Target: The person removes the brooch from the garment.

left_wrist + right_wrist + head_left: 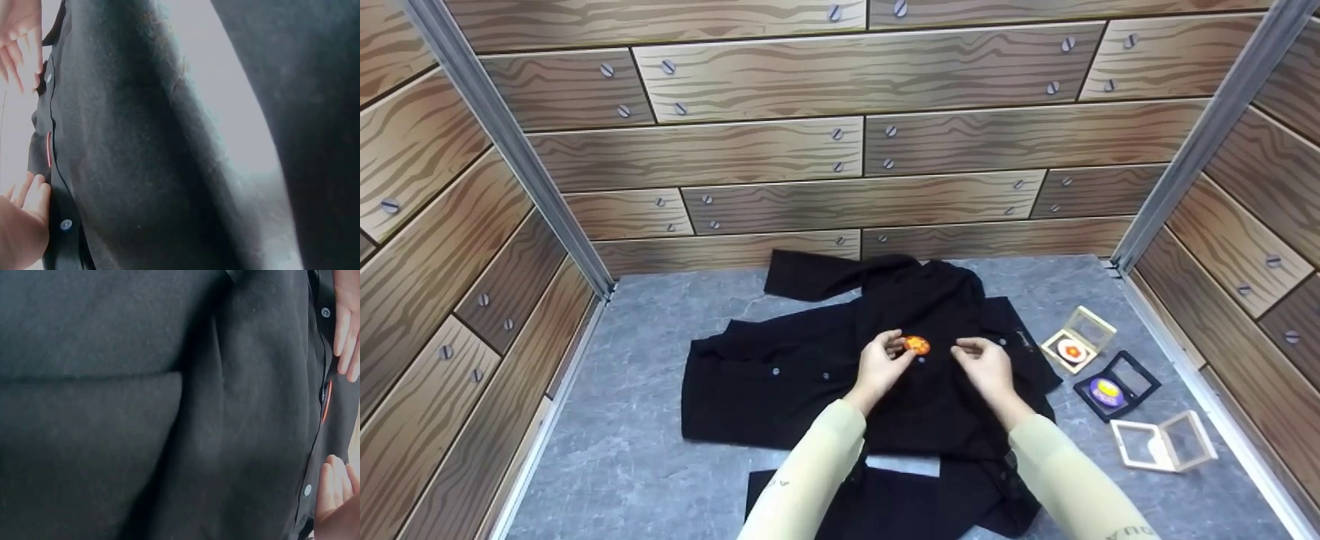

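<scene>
A round orange-red badge with a yellow pattern (pixel 916 345) lies on a black button-up shirt (pixel 802 405); both wrist views show it nearly edge-on. Close to its left side is my left hand (pixel 879 369), thumb and fingers loosely bent around its edge without visibly gripping it. Whether they touch it I cannot tell. My right hand (pixel 986 367) hovers over the shirt to the right of the badge, fingers loosely bent and holding nothing. Small buttons, one beside the left hand (pixel 25 219) in the left wrist view, run along the shirt's front.
To the right of the shirt stand three opened small cases: a gold one (pixel 1099 327) with a white-and-red flower badge, a black one (pixel 1146 375) with a purple-and-yellow badge, and a pale one (pixel 1132 429) with a white piece. Wood-patterned walls (pixel 780 150) surround the grey surface (pixel 607 420).
</scene>
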`<control>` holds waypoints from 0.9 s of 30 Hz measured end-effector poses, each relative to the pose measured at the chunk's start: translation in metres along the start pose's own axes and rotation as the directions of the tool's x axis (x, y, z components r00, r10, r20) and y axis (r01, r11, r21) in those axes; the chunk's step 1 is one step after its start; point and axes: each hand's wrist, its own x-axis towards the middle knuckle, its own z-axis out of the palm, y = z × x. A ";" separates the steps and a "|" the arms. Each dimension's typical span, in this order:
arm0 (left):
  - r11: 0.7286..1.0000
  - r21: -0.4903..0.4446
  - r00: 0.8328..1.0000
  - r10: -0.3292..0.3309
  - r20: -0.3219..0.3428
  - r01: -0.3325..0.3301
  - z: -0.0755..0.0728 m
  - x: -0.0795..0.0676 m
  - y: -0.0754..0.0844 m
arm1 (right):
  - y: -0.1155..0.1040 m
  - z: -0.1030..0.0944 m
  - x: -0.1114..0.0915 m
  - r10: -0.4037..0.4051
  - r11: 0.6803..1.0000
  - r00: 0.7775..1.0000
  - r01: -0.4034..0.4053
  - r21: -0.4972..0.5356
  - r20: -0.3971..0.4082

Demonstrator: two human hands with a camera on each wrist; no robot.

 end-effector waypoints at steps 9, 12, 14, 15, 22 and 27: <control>0.998 0.044 0.998 -0.055 0.009 0.055 -0.001 0.003 -0.001 | -0.001 0.014 0.001 -0.040 0.999 0.996 0.037 0.037 0.077; 0.995 0.059 0.996 -0.083 0.020 0.081 -0.002 0.005 -0.001 | -0.003 0.019 0.000 -0.046 0.997 0.995 0.039 0.073 0.093; 0.993 0.075 0.995 -0.095 0.032 0.092 -0.003 0.005 -0.001 | -0.005 0.023 -0.002 -0.025 0.992 0.994 0.012 0.124 0.107; 0.992 0.079 0.994 -0.103 0.038 0.100 -0.004 0.005 -0.001 | -0.006 0.024 -0.003 -0.012 0.989 0.993 -0.005 0.150 0.115; 0.984 0.127 0.986 -0.138 0.090 0.126 -0.005 0.007 0.002 | -0.011 0.034 -0.006 0.035 0.976 0.984 -0.071 0.206 0.177; 0.978 0.175 0.982 -0.136 0.129 0.113 -0.006 0.007 0.003 | -0.010 0.039 -0.004 0.048 0.983 0.974 -0.086 0.165 0.221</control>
